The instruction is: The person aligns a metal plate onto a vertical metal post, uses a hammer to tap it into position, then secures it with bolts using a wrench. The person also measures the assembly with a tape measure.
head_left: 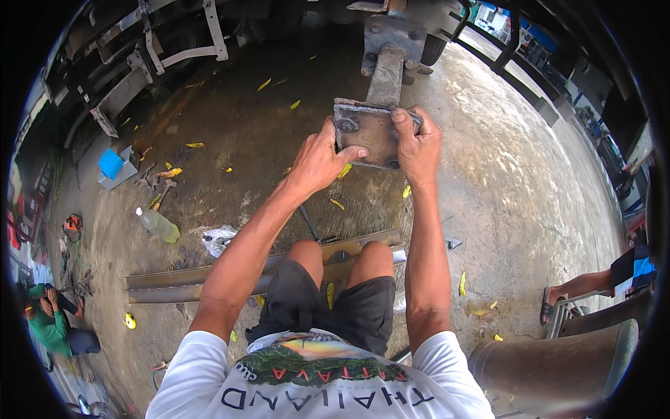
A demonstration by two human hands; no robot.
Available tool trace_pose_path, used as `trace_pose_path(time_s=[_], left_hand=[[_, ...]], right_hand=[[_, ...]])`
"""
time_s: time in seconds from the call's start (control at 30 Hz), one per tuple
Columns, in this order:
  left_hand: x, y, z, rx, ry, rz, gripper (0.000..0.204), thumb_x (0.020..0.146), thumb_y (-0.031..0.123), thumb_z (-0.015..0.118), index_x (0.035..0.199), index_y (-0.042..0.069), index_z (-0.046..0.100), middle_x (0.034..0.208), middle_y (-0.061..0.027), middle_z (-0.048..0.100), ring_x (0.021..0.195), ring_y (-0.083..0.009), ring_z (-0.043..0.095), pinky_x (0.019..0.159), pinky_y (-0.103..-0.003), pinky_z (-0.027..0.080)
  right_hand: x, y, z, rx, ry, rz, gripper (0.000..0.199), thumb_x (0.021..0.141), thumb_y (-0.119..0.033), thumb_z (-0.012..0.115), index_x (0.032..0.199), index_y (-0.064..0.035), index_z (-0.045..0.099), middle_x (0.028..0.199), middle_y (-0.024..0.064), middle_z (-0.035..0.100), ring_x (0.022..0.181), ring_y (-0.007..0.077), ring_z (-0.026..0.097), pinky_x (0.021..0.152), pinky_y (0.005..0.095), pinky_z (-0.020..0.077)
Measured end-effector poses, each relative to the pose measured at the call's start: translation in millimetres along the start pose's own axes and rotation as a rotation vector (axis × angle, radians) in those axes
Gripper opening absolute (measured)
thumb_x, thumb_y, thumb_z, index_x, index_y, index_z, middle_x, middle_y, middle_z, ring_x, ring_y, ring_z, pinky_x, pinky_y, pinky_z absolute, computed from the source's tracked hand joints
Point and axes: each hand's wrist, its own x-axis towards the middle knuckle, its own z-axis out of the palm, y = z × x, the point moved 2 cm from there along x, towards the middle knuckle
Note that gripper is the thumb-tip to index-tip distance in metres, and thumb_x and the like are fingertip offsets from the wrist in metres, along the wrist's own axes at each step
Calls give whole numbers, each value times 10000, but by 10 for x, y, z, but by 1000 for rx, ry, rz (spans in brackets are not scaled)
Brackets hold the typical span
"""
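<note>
Both my arms reach forward to a square, rusty metal plate (375, 140) at the end of a grey steel beam (386, 75). The beam runs back to a bolted bracket (394, 43) under a vehicle. My left hand (322, 155) grips the plate's left edge, thumb laid across its face. On the opposite edge, my right hand (417, 143) is closed with its thumb over the top corner; its other fingers are mostly hidden behind. A bolt or hole shows near the plate's upper left corner.
A long steel channel (174, 281) lies across the ground by my knees. Leftward are a plastic bottle (158, 225), a hammer (165, 193), a box (120, 170) and a clear bag (218, 237). A large brown cylinder (551, 359) lies right. Another person (52, 325) crouches far left.
</note>
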Motion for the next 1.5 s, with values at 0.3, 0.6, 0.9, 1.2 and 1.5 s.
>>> trace_pose_path(time_s=[0.3,0.6,0.9,1.2,1.5], left_hand=[[12,-16,1,204,-81,-89,767,886,422,725,1326,-109,389,947,-301,686,946,-483,663,832,-509,517],[-14,-91,28,204,-47,-48,792,884,450,728,1290,-144,395,912,-320,682,929,-496,668,809,-519,526],[8,-39,43,94,-14,-75,710,884,327,769,1379,-17,392,1075,-257,702,1047,-386,687,895,-451,516],[-91,66,-59,89,-169,-355,774,827,415,813,1364,-5,447,1118,-229,696,1061,-353,675,877,-454,523],[48,350,-205,115,-409,-601,837,850,374,774,1399,-114,372,1104,-343,656,1103,-499,620,952,-516,502]], right_hand=[[-52,59,70,33,167,-26,479,912,-408,742,709,-11,567,587,11,477,616,94,424,553,303,400],[-78,42,104,48,149,19,462,911,-383,744,720,-3,563,614,27,477,629,96,425,558,306,401],[-3,-6,78,119,136,-45,465,893,-340,768,725,30,541,642,61,465,605,150,424,553,324,385],[-116,-233,-31,-31,64,133,436,881,-265,772,723,30,492,668,103,440,594,180,388,538,354,354],[24,-443,-262,-210,-212,412,444,927,-361,713,789,23,539,739,134,525,662,224,487,635,373,419]])
